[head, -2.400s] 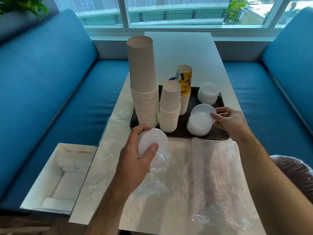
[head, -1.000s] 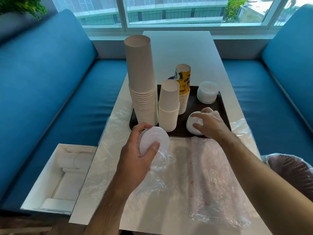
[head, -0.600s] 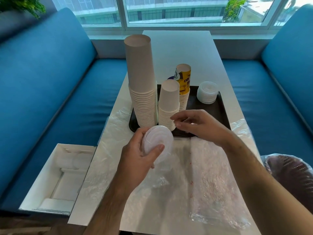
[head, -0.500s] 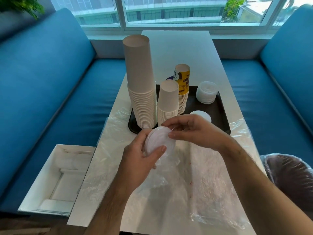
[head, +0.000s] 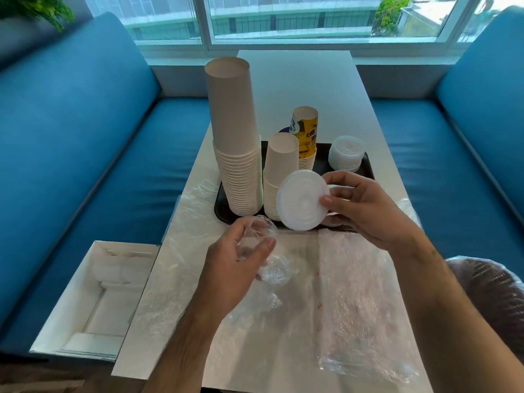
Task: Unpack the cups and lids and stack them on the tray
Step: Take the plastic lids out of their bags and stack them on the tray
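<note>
My right hand (head: 365,211) grips a stack of white lids (head: 302,200) just above the near edge of the dark tray (head: 368,168). My left hand (head: 238,268) holds the crumpled clear plastic wrapper (head: 255,236) over the table. On the tray stand a tall stack of white paper cups (head: 235,143), a shorter white cup stack (head: 279,171), a yellow printed cup stack (head: 305,137) and a pile of white lids (head: 346,153) at the back right. A further lid pile on the tray is mostly hidden behind my right hand.
Flat clear plastic sheets (head: 354,293) cover the near half of the white table (head: 297,80). An open white cardboard box (head: 93,302) sits on the blue bench at the left. A bin lined with plastic (head: 493,287) stands at the right.
My right hand left the lid pile on the tray, came over to my left hand and pulled the lids out of the wrapper. My left hand now keeps only the plastic.
</note>
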